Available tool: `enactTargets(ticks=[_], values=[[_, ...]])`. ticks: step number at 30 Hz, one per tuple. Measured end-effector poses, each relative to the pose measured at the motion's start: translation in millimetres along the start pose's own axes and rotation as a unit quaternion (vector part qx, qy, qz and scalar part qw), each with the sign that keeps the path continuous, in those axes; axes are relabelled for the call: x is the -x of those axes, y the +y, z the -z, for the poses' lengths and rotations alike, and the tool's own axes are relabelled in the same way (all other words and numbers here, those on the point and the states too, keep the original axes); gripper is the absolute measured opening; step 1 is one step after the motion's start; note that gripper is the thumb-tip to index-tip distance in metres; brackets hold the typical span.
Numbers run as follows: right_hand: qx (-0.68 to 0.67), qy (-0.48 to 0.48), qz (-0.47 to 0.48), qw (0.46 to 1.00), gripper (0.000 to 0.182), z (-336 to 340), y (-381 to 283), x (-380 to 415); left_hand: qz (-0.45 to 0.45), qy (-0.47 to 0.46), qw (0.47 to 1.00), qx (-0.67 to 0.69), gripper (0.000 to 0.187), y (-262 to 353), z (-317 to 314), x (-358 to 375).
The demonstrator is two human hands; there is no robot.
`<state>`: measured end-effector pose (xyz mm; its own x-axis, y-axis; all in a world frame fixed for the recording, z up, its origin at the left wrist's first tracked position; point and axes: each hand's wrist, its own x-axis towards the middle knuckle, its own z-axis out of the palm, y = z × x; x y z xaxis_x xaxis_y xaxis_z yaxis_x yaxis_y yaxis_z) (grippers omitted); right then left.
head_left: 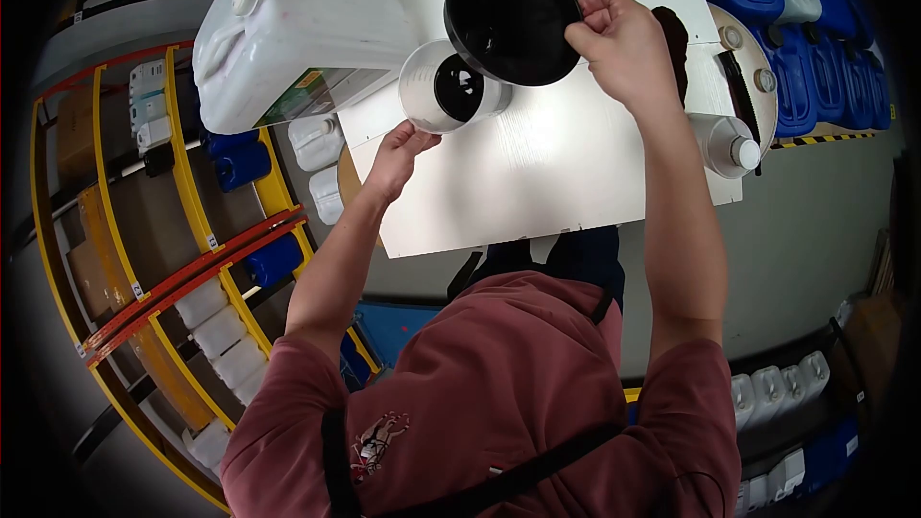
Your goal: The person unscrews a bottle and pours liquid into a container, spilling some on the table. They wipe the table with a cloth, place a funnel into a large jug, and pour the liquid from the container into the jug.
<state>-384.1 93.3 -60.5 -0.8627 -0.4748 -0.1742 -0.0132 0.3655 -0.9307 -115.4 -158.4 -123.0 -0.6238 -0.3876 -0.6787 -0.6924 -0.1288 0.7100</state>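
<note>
My right hand (624, 46) pinches the rim of a round black bowl (513, 19), which is tilted beside and partly over a translucent white measuring cup (420, 86). Inside the cup lies a glossy black content (459, 88), apparently liquid. My left hand (403, 155) is closed on the cup's lower near edge, thumb and fingers together. Whether anything runs from the bowl into the cup cannot be made out. Just left of the cup, a large white jerrycan (297, 14) with a green label stands on the white table (537, 173).
A white capped bottle (726, 146) stands at the table's right edge, near a black brush-like tool (737, 91). Behind my right wrist is a dark brown object (674, 43). Blue jerrycans (791, 86) are stacked at right; yellow-and-red shelving (182, 259) runs along the left.
</note>
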Motion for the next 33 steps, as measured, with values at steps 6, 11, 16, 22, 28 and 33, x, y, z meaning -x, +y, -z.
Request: enactTargets(ticks=[6, 11, 16, 22, 28, 33], values=[[-0.091, 0.043, -0.024, 0.995, 0.031, 14, 4, 6, 0.02, -0.009, 1.0, -0.009, 0.036, 11, 2, -1], [-0.071, 0.151, -0.038, 0.985, 0.031, 15, 49, 12, 0.039, -0.028, 0.999, -0.016, 0.036, 11, 10, -4], [0.142, 0.246, 0.005, 0.959, 0.025, 6, 98, 2, 0.064, -0.052, 0.995, -0.05, 0.043, 14, 12, -6], [0.219, 0.294, 0.024, 0.93, 0.021, -9, 147, -24, 0.052, -0.076, 0.996, -0.02, 0.044, -3, 18, -9], [0.261, 0.31, 0.004, 0.914, 0.015, -9, 177, -40, 0.011, -0.138, 0.99, -0.036, 0.035, -18, 15, -8], [0.266, 0.277, -0.02, 0.923, 0.019, -10, 186, -29, 0.01, -0.085, 0.988, 0.129, 0.034, -17, -2, -5]])
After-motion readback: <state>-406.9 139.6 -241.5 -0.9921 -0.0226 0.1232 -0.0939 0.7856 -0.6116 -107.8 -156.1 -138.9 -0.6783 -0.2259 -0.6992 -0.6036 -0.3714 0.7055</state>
